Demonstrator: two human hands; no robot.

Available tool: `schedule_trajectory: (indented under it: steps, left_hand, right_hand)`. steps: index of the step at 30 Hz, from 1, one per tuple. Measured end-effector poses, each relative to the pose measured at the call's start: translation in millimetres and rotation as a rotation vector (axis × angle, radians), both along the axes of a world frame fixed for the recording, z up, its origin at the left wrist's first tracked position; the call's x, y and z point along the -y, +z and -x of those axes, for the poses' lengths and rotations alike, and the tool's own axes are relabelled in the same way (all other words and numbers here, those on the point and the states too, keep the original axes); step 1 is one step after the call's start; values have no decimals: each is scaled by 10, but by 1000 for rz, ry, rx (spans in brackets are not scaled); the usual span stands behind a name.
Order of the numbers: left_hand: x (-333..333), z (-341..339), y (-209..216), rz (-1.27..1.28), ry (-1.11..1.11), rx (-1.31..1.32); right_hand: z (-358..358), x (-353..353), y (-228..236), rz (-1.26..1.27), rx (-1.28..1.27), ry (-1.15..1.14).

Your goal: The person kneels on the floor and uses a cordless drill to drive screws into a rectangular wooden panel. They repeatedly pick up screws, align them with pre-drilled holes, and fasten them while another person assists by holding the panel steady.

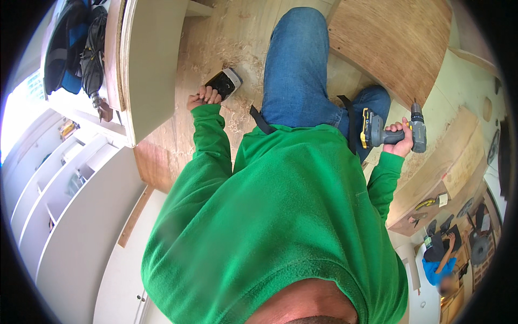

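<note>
In my right hand is a grey and black cordless drill, its yellow-edged battery toward my body. A thin bit stands in the chuck, near the edge of a curved wooden panel. My left hand is closed with the fingers curled in. What it holds, if anything, is too small to make out. Close to its fingertips is a black shoe-like object with a pale edge, low over the floor. My jeans-clad leg lies between the two hands.
Wood shavings litter the floor. On the left stand a pale cabinet panel and white shelves. A dark folded umbrella lies above them. A long wooden box is on the right, with a person in blue beyond.
</note>
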State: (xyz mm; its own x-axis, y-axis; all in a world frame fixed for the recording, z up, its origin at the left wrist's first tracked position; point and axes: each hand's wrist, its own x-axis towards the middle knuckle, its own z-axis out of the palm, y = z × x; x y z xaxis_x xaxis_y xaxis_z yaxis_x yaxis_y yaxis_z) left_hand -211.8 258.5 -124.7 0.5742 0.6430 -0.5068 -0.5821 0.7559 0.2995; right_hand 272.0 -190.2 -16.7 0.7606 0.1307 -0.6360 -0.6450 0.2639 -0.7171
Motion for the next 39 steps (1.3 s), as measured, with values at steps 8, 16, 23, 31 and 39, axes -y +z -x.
schedule_trajectory:
  steps: [8, 16, 23, 31, 39]
  left_hand:
    - [20, -356, 108, 102, -103, 338]
    - [-139, -1597, 933, -78, -435, 186]
    - [207, -2957, 1433, -224, -812, 189]
    - [1305, -3862, 1010, -189, -1042, 191]
    - [2079, -4248, 657, 181, -989, -23]
  right_hand:
    - [18, -2, -1, 4, -20, -35]
    - [43, -24, 50, -12, -13, -6]
    - [314, -364, 283, 24, 95, -37]
    - [644, -314, 1039, 209, 285, 182]
    - [748, -34, 1033, 613, 301, 520]
